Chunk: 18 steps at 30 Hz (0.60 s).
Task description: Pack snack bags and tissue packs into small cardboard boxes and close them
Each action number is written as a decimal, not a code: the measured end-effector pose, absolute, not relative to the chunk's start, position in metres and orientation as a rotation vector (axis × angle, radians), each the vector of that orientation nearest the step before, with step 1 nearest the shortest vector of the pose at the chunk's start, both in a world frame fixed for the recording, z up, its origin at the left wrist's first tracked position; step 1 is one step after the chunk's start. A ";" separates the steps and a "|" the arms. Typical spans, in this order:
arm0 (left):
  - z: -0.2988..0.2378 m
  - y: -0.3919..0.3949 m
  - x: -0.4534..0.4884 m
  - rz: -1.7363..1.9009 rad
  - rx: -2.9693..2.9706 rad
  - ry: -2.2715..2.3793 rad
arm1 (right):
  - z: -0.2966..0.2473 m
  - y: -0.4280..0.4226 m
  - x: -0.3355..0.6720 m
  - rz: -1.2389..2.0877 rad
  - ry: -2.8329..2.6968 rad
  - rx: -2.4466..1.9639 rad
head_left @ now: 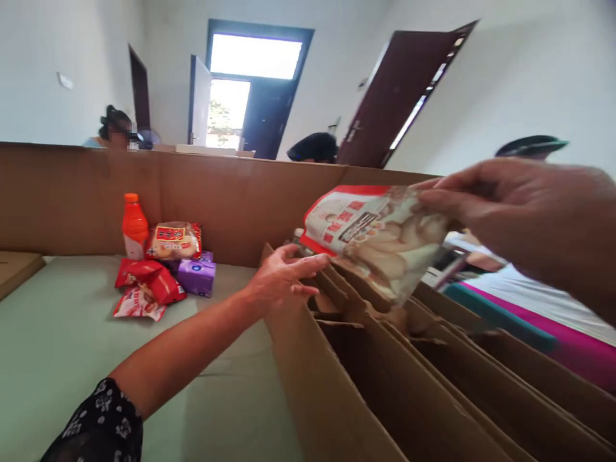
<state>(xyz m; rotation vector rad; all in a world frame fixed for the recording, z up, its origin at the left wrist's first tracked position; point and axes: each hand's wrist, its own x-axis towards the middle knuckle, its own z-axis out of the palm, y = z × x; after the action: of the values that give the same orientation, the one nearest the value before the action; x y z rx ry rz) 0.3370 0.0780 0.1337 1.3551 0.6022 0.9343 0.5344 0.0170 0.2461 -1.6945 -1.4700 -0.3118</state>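
My right hand (520,212) pinches the upper right corner of a snack bag (370,237) and holds it up, tilted, over a divided cardboard box (308,378). The bag is red and white at one end and clear at the other, with pale, long pieces showing through. Just left of the bag, my left hand (286,276) reaches over the box's near rim with its fingers apart and nothing in them. Whether its fingertips touch the bag I cannot tell. Beneath the bag, part of the box's dividers is hidden.
On the green table (216,398) at left stand an orange bottle (135,224), a packaged bread (174,241), red snack packets (147,289) and a purple pack (197,274). A cardboard wall (231,205) runs along the back. Other people are beyond it.
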 end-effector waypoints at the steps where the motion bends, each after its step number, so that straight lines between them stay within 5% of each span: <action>1: 0.131 0.067 0.319 0.947 1.253 0.573 | 0.241 0.018 0.522 -0.178 -1.520 -1.628; 7: 0.074 0.015 0.198 1.053 0.772 0.709 | 0.183 0.042 0.413 0.387 -1.979 -1.389; 18: 0.050 0.111 0.086 1.325 0.746 1.286 | 0.157 0.162 0.300 0.254 -2.073 -1.390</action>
<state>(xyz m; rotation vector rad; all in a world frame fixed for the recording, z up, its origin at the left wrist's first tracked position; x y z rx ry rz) 0.0863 0.1105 0.0505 0.7458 1.2861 1.3246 0.3002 0.1616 0.1574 -1.3900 -2.0735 0.2544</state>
